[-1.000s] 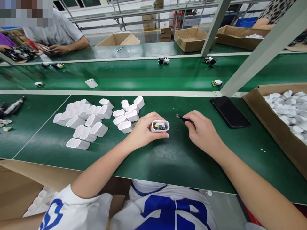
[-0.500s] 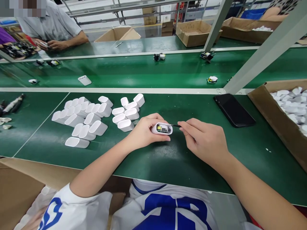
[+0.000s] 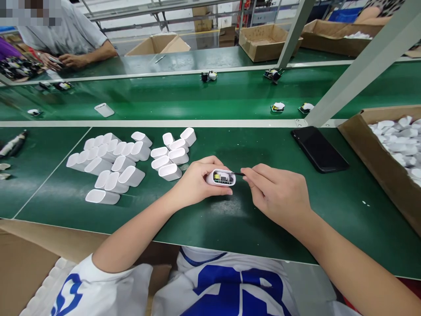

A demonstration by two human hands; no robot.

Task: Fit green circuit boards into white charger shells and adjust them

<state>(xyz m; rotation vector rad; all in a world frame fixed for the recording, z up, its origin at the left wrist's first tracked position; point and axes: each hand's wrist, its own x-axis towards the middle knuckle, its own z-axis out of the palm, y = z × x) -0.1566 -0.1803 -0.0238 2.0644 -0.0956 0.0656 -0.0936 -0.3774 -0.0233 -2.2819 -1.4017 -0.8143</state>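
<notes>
My left hand (image 3: 197, 182) is wrapped round a white oval housing (image 3: 221, 178), whose open end faces me and shows a circuit board with yellow and dark parts inside. My right hand (image 3: 279, 188) pinches a thin dark tool (image 3: 238, 174), and the tool's tip reaches the right end of the housing's opening. To the left, several white housings (image 3: 131, 176) stand in a cluster on the green table (image 3: 230, 228), with a smaller group (image 3: 170, 172) closer to my left hand.
A black phone (image 3: 319, 149) lies at the right, beside a cardboard box (image 3: 368, 145) of white parts. Behind a pale rail, a green belt (image 3: 158, 98) carries circuit boards and a white cover (image 3: 104, 109). A slanted metal post (image 3: 358, 66) rises at right. Another person sits across.
The boards and white cover on the belt have shifted left, and one board has come out from behind the post. The tool tip sits slightly further into the housing's opening. The view has shifted slightly.
</notes>
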